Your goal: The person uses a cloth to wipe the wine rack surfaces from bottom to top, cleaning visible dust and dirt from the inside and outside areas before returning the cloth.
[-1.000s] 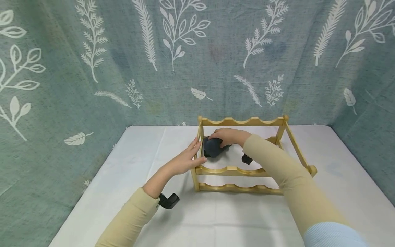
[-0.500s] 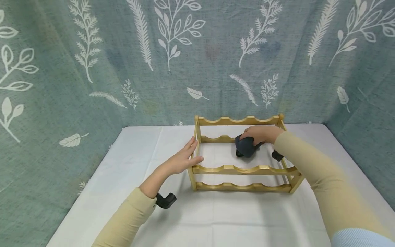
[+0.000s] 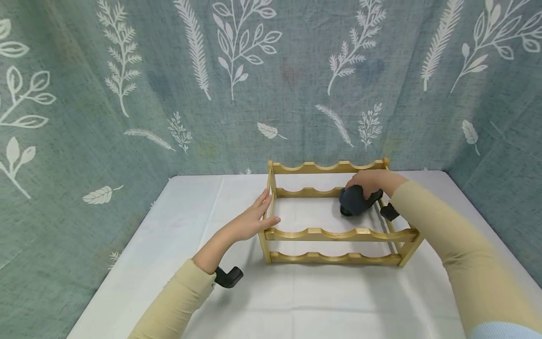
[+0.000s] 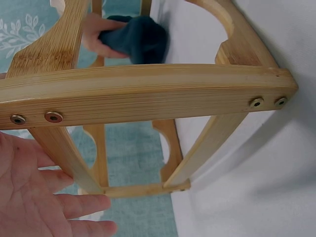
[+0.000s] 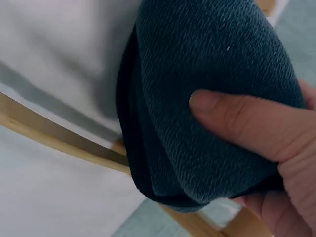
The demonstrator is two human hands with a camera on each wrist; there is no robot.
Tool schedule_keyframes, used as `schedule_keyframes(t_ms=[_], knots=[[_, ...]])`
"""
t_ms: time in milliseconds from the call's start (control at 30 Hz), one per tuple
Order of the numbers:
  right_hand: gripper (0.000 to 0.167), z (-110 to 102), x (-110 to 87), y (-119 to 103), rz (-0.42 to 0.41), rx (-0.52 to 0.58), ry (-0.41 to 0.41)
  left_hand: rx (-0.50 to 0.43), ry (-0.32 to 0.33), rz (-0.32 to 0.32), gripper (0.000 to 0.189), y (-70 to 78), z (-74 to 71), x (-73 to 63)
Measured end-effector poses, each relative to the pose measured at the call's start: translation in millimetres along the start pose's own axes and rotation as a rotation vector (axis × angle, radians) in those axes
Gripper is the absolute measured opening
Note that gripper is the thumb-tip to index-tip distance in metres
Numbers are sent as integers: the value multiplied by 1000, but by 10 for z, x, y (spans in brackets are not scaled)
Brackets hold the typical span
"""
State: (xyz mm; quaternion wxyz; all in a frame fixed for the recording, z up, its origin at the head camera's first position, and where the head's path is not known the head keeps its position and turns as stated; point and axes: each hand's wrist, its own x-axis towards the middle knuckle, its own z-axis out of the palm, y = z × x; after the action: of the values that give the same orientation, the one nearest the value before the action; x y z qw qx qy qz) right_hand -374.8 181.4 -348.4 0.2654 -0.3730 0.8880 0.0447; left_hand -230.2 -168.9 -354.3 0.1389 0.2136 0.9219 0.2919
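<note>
A two-tier wooden bottle rack (image 3: 315, 234) with scalloped rails stands on the white-covered table. My left hand (image 3: 250, 222) rests with straight fingers at the rack's left end; in the left wrist view the palm (image 4: 29, 192) is seen beside the end bars. Reaching over from the right, my right hand (image 3: 372, 181) holds a folded dark blue cloth (image 3: 353, 201) inside the rack, between the front and back rails towards the right end. The right wrist view shows the thumb (image 5: 237, 116) pressing on the fuzzy cloth (image 5: 197, 64), with the other fingers partly hidden behind it.
A grey-green curtain (image 3: 237, 113) with white leaf prints hangs behind and at the sides. The white tablecloth (image 3: 292, 296) spreads in front of the rack. Black wrist-worn devices show at the left wrist (image 3: 228, 278) and by the right sleeve (image 3: 389, 212).
My right hand has moved the cloth rightwards inside the rack, from its left end to near its right end. The left hand stays at the rack's left end.
</note>
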Motion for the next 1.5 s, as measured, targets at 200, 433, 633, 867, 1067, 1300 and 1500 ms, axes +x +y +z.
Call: schedule_keyframes(t_ms=[200,433,633,867,1067,1300,1500], knots=[[55,-184,-117,-249,-89,27,77,0,1,2,76,17,-3,-17],[54,-429,-112,-634,-230,-133,296,1,2,6,78,23,-14,6],[52,-592,110,-929,-313,-262,478,-13,-25,-5,83,19,-29,46],[51,-685,477,-1155,-265,-386,567,-31,-36,5,86,30,-40,70],[52,-734,628,-1277,-156,-407,464,-44,-37,6,86,24,-30,66],[52,-694,436,-1200,-72,-409,345,-32,-34,-4,82,33,-10,79],[49,-585,185,-914,-99,-350,339,-23,-21,10,82,41,-4,61]])
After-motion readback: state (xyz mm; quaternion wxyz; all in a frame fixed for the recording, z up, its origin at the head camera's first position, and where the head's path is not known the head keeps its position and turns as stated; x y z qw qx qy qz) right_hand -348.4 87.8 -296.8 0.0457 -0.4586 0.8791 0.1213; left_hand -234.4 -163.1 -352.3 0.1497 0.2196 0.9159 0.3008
